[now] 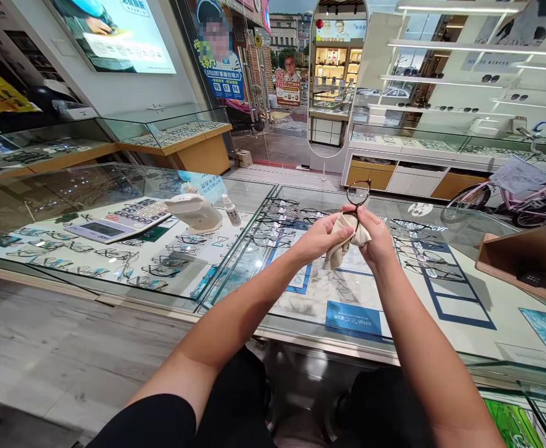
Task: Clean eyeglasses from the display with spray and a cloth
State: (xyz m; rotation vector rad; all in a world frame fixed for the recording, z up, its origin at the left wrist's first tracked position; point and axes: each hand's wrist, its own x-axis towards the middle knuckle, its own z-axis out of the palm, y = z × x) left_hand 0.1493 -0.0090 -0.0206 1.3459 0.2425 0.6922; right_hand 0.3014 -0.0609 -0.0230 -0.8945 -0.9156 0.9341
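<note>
Dark-rimmed eyeglasses are held up over the glass counter, one round lens showing above my fingers. A beige cleaning cloth is bunched around their lower part and hangs down between my hands. My left hand is closed on the cloth, thumb pressed over it. My right hand grips the eyeglasses and an edge of the cloth from the right side. The other lens is hidden by the cloth and fingers.
A calculator, a white device and a small spray bottle stand on the glass display counter to the left. Several eyeglass frames lie under its glass. A wooden box sits at right; a pink bicycle stands beyond.
</note>
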